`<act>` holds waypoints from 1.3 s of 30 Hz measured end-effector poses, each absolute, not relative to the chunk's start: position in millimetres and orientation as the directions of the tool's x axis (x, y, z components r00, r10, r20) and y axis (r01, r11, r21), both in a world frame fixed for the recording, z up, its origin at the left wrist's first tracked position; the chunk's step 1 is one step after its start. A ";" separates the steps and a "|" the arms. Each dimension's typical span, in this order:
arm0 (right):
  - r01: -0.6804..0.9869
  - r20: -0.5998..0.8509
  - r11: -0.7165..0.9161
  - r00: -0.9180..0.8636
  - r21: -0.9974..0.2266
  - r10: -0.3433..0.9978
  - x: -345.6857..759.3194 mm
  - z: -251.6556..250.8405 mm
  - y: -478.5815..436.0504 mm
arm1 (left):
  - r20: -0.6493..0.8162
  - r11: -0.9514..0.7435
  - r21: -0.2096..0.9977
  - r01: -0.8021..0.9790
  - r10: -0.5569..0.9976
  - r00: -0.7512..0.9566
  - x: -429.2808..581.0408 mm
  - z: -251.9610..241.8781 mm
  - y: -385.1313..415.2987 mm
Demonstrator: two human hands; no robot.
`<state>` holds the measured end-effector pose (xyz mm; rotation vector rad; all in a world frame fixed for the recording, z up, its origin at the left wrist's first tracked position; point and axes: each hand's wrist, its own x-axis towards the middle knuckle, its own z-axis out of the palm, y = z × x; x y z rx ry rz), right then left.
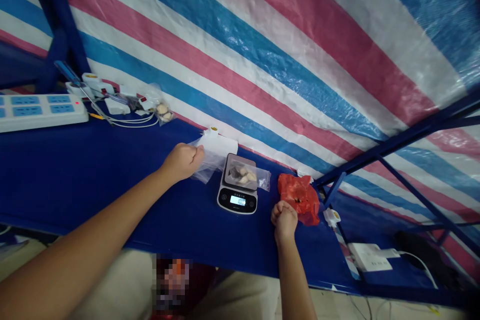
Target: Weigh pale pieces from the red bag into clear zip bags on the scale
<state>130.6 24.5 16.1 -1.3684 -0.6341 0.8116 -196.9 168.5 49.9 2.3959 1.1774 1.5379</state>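
Fingers [197, 152] pinch clear bags [213, 157] beside scale [237, 195].

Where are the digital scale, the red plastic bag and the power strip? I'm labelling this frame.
digital scale [237, 201], head view, on its lit display.
red plastic bag [299, 195], head view, on its crumpled middle.
power strip [37, 111], head view, on its white top.

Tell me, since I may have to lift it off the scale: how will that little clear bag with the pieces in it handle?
The clear bag on the scale looks like thin film, so it will probably sag and crinkle rather than hold shape. It holds only a few small pieces, so it is likely light. The loose pieces may shift to the low end when lifted.
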 end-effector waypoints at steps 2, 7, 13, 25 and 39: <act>-0.119 -0.063 0.009 0.584 -0.993 0.809 129.8 16.1 24.7 | 0.734 -0.697 0.463 0.548 0.648 0.203 -195.7 48.1 167.0; -0.077 -0.058 -0.018 0.563 -0.997 0.824 126.6 18.5 26.6 | 0.746 -0.687 0.483 0.543 0.647 0.155 -192.9 49.1 160.7; -0.010 -0.041 -0.043 0.558 -0.999 0.829 125.1 23.5 29.0 | 0.806 -0.680 0.481 0.553 0.591 0.027 -195.1 56.2 160.3; 0.330 0.199 -0.013 0.598 -0.944 0.776 120.4 49.3 39.2 | 0.813 -0.648 0.482 0.590 0.582 -0.025 -189.2 47.2 162.1; 0.835 0.414 0.217 0.014 -0.505 0.910 78.0 150.0 123.8 | 0.848 -0.742 0.273 0.613 0.486 0.211 -176.9 51.4 142.5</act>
